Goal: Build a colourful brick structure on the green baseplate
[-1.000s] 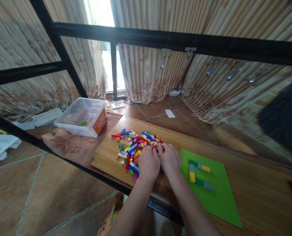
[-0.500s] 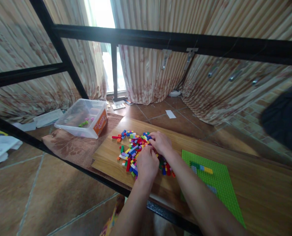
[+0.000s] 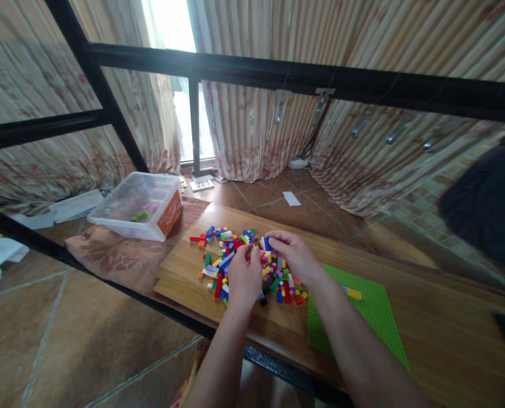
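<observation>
The person's right hand (image 3: pixel 297 255) had its thumb and fingers drawn together on a small blue-and-white piece (image 3: pixel 266 243), clamped at the tips over the far side of a heap of loose toy bricks (image 3: pixel 225 260). The left hand (image 3: pixel 244 280) was bent over the middle of the heap, thumb and forefinger curled close to each other; whether anything sat between those tips could not be told. The bricks were glossy, hard-edged plastic blocks, some long and narrow, others short and squat, in red, blue, yellow, green, white and orange, scattered on a smooth wood-grained board (image 3: pixel 180 260). Near the heap, partly under the right forearm, lay a flat green baseplate (image 3: pixel 375 317), its surface dotted with rows of studs, a yellow brick (image 3: pixel 354 293) fixed on it. Past the board's left end, a clear, straight-sided plastic tub (image 3: pixel 127 226) with an orange label stood on coarse brown woven cloth (image 3: pixel 103 258).
</observation>
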Available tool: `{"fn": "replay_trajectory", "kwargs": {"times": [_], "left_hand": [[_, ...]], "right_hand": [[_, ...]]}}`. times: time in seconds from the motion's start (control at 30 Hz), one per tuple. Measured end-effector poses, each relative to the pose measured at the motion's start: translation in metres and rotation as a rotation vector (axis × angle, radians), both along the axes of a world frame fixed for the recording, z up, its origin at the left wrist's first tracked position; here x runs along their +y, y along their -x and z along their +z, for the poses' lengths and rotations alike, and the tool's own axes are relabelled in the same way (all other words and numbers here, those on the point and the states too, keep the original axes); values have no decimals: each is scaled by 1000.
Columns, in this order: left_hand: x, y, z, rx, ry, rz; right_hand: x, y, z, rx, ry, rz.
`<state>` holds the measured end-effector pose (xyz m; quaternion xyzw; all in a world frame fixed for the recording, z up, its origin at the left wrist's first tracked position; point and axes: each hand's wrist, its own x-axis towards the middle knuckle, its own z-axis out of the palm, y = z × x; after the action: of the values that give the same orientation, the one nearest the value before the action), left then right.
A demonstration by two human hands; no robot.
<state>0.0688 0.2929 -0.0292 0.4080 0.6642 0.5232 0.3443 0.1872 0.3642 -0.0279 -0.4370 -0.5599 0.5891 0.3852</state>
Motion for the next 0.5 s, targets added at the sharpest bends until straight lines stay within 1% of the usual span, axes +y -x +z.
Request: {"fn": "replay_trajectory", "kwargs": {"times": [0.07, 0.1, 0.17, 0.23, 0.33, 0.43, 0.5], "left_hand": [[1, -2, 1, -290, -31, -100], [1, -3, 1, -403, -38, -156], [0, -5, 3, -524, -57, -211], [-1, -7, 4, -545, -81, -192], [-2, -9, 5, -549, -72, -162], [-3, -12, 6, -557, -68, -197], [-3, -12, 7, -550, -72, -225]], "right_hand": [[-11, -8, 6, 220, 144, 59], [-16, -11, 8, 278, 185, 79], [-24, -14, 12, 303, 210, 77], [-31, -13, 14, 243, 178, 27], [-38, -7, 13, 127, 97, -73], [-42, -4, 11, 69, 52, -136], [-44, -4, 10, 70, 54, -127]]}}
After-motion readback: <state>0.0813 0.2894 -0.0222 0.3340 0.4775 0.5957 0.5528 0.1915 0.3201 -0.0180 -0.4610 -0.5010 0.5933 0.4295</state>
